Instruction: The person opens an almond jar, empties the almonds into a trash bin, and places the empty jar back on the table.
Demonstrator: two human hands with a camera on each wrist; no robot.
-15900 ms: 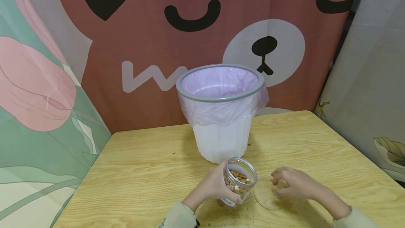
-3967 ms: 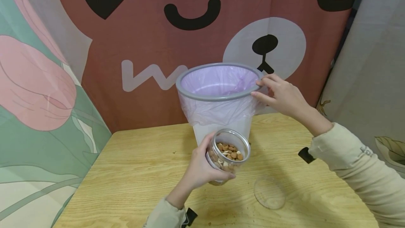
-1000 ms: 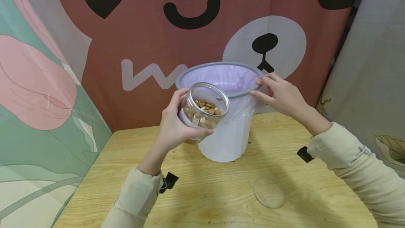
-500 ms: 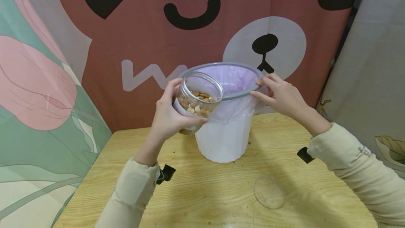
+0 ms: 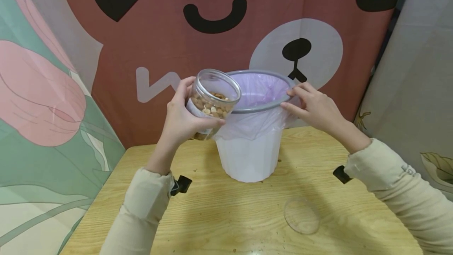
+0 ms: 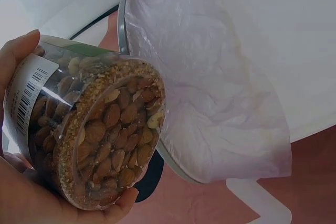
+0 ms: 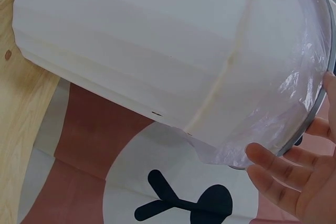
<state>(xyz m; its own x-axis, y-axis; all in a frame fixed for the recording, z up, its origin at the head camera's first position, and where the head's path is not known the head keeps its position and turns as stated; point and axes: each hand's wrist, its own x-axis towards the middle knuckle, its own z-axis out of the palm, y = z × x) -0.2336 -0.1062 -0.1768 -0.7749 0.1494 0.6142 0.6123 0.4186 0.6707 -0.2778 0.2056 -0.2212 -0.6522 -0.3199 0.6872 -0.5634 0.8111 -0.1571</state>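
My left hand (image 5: pixel 178 117) grips a clear plastic jar (image 5: pixel 209 111), lidless and tilted toward the trash can (image 5: pixel 249 156) at its left rim. Almonds and paler nuts (image 6: pixel 118 140) fill its lower part, with crumbs around the base; a barcode label (image 6: pixel 34 90) shows on its side. The white trash can stands upright, lined with a thin purple bag (image 5: pixel 255 123) held under a grey rim. My right hand (image 5: pixel 315 105) holds the rim at its right side, thumb and fingers around the edge. In the right wrist view some fingers (image 7: pixel 275 163) lie beside the bag's fold.
A clear round lid (image 5: pixel 302 215) lies flat on the wooden table (image 5: pixel 219 215), right of centre. Small dark crumbs dot the tabletop. Behind the table hangs a curtain (image 5: pixel 159 42) with a bear face, and more printed curtains stand at both sides.
Since earlier, the left hand has raised the jar from low over the table to the can's left rim, tilting it. The right hand went from beside the lid to the rim and stays there.
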